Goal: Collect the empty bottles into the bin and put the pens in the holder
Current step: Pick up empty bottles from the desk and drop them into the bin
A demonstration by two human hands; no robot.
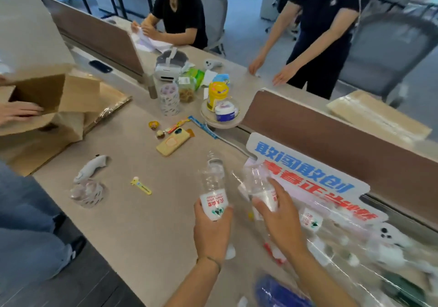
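My left hand [212,228] grips a clear empty water bottle [213,183] by its white label, neck pointing away from me. My right hand [279,219] holds a second clear bottle [259,188] just to the right, blurred by motion. More clear bottles [310,219] lie in a blurry heap at the right, partly hidden. A short yellow pen [141,186] lies on the desk to the left of my hands. A patterned mesh holder [169,100] stands farther back. A cardboard box [45,93] sits at the far left.
A person's hand [19,112] rests at the cardboard box. A yellow phone [174,140], snacks, a white headset [169,68], jars on a dish [221,117] and a white sign [305,178] crowd the desk. Brown dividers stand behind. Two other people are across the desk.
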